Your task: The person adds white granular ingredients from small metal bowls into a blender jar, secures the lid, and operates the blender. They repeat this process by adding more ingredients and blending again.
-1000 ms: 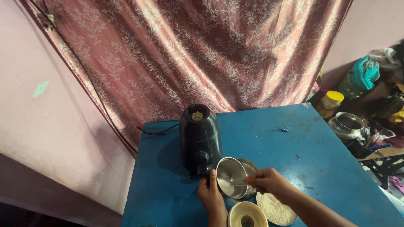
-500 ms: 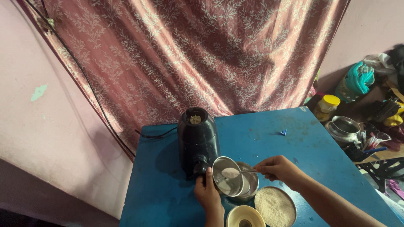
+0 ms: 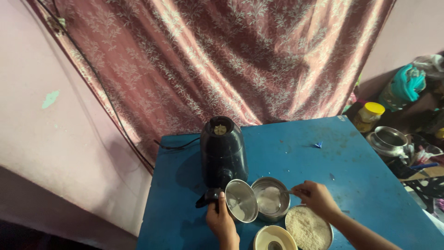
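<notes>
My left hand (image 3: pixel 221 221) grips the black handle of a steel grinder jar (image 3: pixel 241 201), which is tilted on its side with its mouth facing me and white powder inside. My right hand (image 3: pixel 316 197) holds a spoon (image 3: pixel 289 192) that reaches into a round steel bowl (image 3: pixel 271 199) with white powder in it, just right of the jar. A black mixer base (image 3: pixel 222 151) stands right behind the jar on the blue table (image 3: pixel 323 162). A plate of white grated stuff (image 3: pixel 308 228) lies under my right wrist.
A cream round lid (image 3: pixel 274 238) lies at the near table edge. A black cable (image 3: pixel 178 146) runs from the mixer off the table's left side. A patterned curtain hangs behind. To the right, off the table, are a yellow-capped jar (image 3: pixel 369 115), a steel pot (image 3: pixel 389 139) and clutter.
The jar has shifted left, clear of the bowl. The spoon went from inside the jar, lifted out with white powder, to the steel bowl.
</notes>
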